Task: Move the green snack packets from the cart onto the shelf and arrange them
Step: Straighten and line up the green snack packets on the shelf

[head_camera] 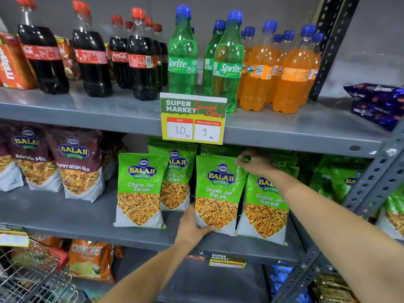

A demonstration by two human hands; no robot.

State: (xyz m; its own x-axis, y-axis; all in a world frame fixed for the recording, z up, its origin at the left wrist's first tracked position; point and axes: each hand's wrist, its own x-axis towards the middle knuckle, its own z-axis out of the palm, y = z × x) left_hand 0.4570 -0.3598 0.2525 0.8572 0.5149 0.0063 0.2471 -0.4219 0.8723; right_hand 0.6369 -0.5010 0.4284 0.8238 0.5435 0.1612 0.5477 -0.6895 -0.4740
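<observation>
Several green Chana Jor Garam packets stand on the middle grey shelf (65, 217). One upright green packet (218, 189) is held at both ends: my left hand (193, 226) grips its bottom left corner and my right hand (255, 162) pinches its top right corner. Another green packet (140, 189) stands to its left, one (177, 178) behind that, and one (265, 206) leans to the right, partly behind my right forearm. More green packets (334, 176) sit further right behind the shelf post. The wire cart (32, 278) shows at the bottom left.
Maroon Navratan Mix packets (76, 167) fill the shelf's left part. A price sign (193, 118) hangs from the upper shelf, which carries cola, Sprite and Fanta bottles. Orange snack packets (91, 259) lie on the lower shelf. A perforated grey post (376, 178) stands at right.
</observation>
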